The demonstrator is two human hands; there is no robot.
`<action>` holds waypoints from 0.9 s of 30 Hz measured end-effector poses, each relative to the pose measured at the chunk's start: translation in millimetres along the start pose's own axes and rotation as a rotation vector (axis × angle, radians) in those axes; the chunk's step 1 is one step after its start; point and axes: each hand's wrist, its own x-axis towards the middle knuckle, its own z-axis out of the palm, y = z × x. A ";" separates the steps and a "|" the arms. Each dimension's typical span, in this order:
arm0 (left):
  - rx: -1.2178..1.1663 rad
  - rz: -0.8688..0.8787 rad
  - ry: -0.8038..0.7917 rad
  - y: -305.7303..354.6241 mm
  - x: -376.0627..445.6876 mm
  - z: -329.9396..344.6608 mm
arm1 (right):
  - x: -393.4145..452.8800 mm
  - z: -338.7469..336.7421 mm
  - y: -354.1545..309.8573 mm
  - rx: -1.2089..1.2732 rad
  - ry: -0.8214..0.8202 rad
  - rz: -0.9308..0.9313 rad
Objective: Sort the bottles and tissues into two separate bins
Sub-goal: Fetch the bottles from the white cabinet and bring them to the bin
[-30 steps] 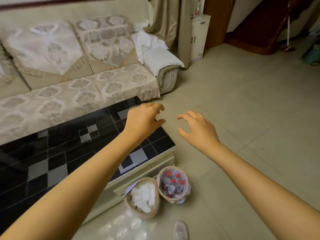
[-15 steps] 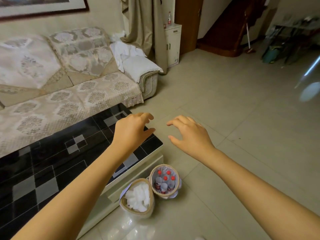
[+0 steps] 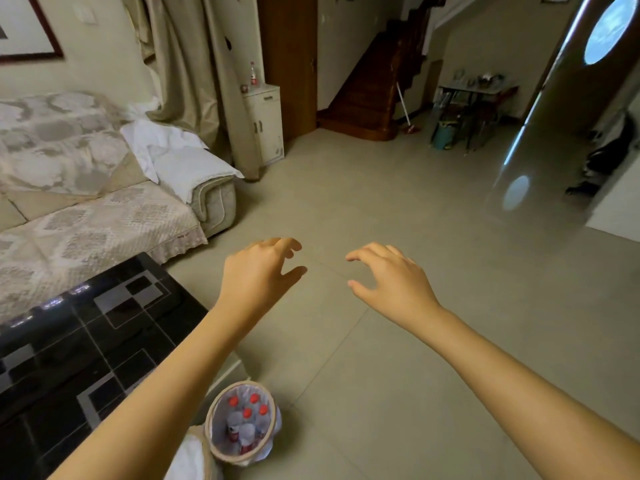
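Note:
Two small woven bins stand on the floor at the corner of the coffee table. The right bin [image 3: 221, 452] holds several clear bottles with red caps [image 3: 247, 415]. Beside it, the other bin [image 3: 202, 455] is mostly hidden behind my left forearm; white tissues [image 3: 185, 459] show inside it. My left hand [image 3: 258, 275] hovers in the air past the table's corner, fingers loosely curled, holding nothing. Level with it to the right is my right hand [image 3: 389, 280], likewise empty with relaxed, slightly bent fingers. Both hands are well above the bins.
A black glass coffee table [image 3: 86, 341] with grey squares fills the lower left. Behind it is a lace-covered sofa [image 3: 104, 220]. A white cabinet [image 3: 265, 123] with a bottle on top stands by the curtain. Tiled floor [image 3: 381, 220] stretches toward a wooden staircase [image 3: 363, 95].
The view has swung up and to the right, so the bins slid toward the bottom edge and the tissue bin went behind my left arm. Both hands stay outstretched and empty.

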 end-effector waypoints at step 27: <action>0.076 0.020 -0.025 -50.9 367.3 157.2 | 335.5 16.2 222.5 0.003 0.059 0.026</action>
